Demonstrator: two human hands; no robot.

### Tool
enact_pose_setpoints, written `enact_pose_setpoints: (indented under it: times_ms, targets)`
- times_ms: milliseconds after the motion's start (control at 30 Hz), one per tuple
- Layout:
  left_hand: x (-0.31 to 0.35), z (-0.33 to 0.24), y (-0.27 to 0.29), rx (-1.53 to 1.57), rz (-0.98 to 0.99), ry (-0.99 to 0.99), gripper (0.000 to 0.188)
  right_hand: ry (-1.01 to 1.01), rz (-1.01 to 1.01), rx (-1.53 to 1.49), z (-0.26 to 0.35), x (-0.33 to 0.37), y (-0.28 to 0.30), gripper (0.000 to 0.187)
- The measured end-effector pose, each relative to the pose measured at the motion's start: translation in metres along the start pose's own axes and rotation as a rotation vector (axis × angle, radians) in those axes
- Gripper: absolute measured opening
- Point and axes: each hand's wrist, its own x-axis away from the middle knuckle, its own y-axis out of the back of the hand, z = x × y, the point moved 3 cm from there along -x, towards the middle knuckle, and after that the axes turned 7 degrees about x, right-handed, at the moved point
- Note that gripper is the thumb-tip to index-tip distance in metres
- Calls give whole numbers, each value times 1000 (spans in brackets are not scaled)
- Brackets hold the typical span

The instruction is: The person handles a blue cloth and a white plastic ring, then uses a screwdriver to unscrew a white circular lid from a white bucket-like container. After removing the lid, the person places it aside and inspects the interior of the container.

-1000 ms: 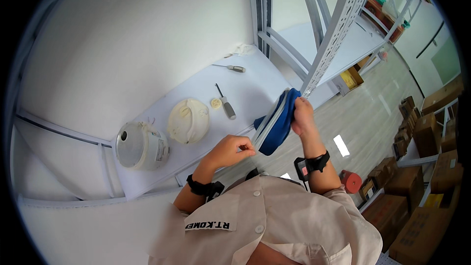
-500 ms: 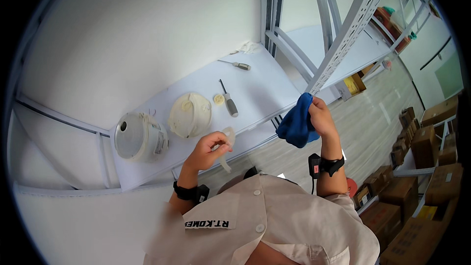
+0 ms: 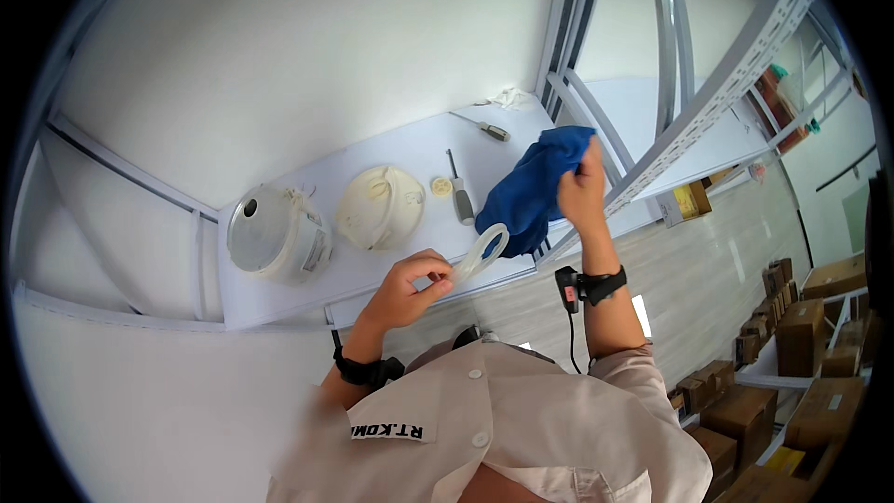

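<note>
At two o'clock, blue fabric piece point(image 3: 526, 188): soft, matte, creased; it overhangs the right-hand end of the table point(image 3: 265, 303); whether it touches the surface, we cannot tell.
Right hand point(image 3: 582, 194), toward half past two: our fingers pinch the fabric's upper right edge.
Left hand point(image 3: 414, 284), seven o'clock: our fingers are curled, gripping one end of the pale loop point(image 3: 472, 261).
Pale loop, half past four: smooth, thin band, seemingly translucent, bent into a long oval; its far end crosses the fabric, contact unclear.
Hazard, fabric: held by one edge only, it could, we judge, slide down to the floor point(image 3: 684, 237).
Hazard, loop: a springy, slick band might twist from our fingers or snag in the folds.
Hazard, sweep: loose fabric dragged left could knock the nearer screwdriver point(image 3: 464, 205), one o'clock, grey-handled, and the small cream disc point(image 3: 440, 187), twelve.
Tub point(image 3: 303, 244), nine o'clock: stiff, whitish, rounded, one dark round hole.
Domed piece point(image 3: 382, 211), half past nine: off-white, roundish, ridged.
</note>
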Motion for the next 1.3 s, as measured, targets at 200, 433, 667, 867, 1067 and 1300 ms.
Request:
enact_pose_setpoints:
  times_ms: [200, 433, 667, 867, 1067, 1300]
  targets:
    - [6, 3, -1, -28, -56, 78, 12, -373, 252, 520, -123, 96, -64, 37]
    - [25, 11, -5, -202, -146, 129, 13, -107, 327, 462, -33, 114, -104, 33]
    - [36, 2, 0, -246, -210, 100, 12, -186, 510, 520, -40, 125, -158, 53]
    - [52, -9, 6, -233, -290, 116, 13, -194, 650, 777, -55, 127, -185, 63]
    - [61, -4, 7, -229, -327, 92, 12, -206, 559, 830, -70, 134, -193, 57]
    - [43, 0, 9, -199, -359, 72, 12, -203, 456, 650, -46, 119, -148, 51]
